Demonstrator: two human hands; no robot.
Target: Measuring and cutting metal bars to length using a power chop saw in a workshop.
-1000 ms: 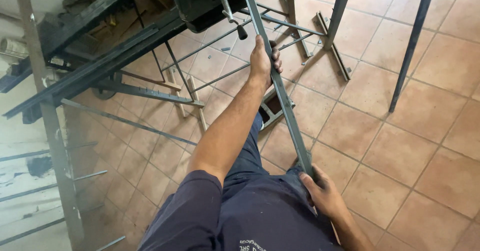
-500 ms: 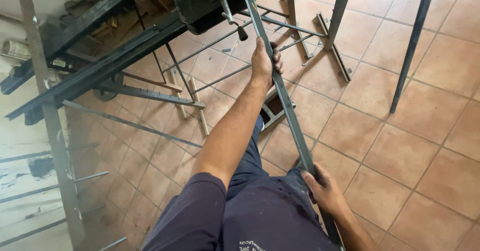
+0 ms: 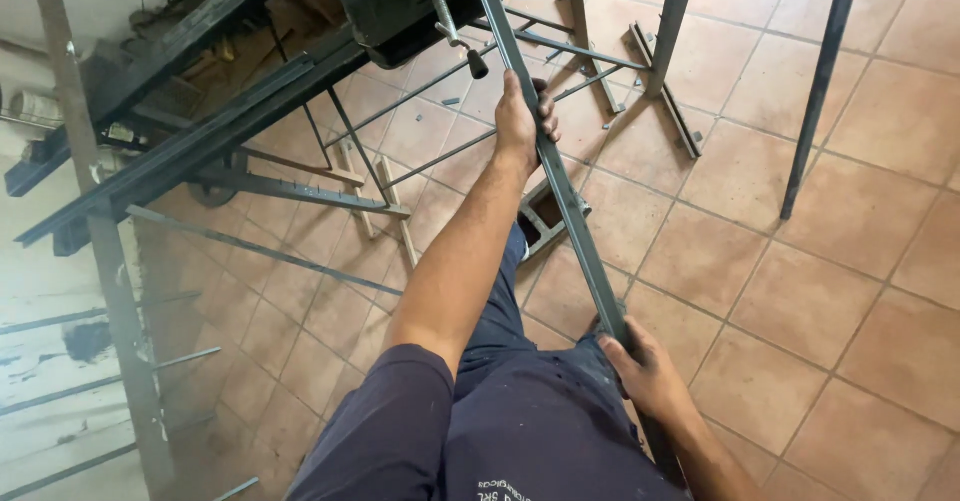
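Left hand (image 3: 522,121): closed around long grey steel bar (image 3: 560,186), arm stretched forward, fingers wrapped over its upper stretch.
Right hand (image 3: 645,371): closed on the same bar lower down, close to the body, beside dark navy trousers (image 3: 540,431).
Bar: running diagonally from beyond the left hand, where it enters a black machine body (image 3: 400,1), down past the right hand; lower end hidden behind the wrist.
Just left of the left hand: slim metal lever with black knob (image 3: 477,63), hanging off the machine.
Below the left forearm: hollow grey concrete block (image 3: 550,216) on the floor, cavities facing up; contents not discernible.
Further left of the left arm: dark steel frame rails (image 3: 200,141) slanting across, thin rods and a tan slotted strip (image 3: 395,211) beneath.
Beyond and right of both hands: dark upright steel legs (image 3: 820,81) and flat foot plates (image 3: 665,101) standing on terracotta floor tiles (image 3: 800,291).
Far left edge: pale wall with horizontal rods (image 3: 60,391).
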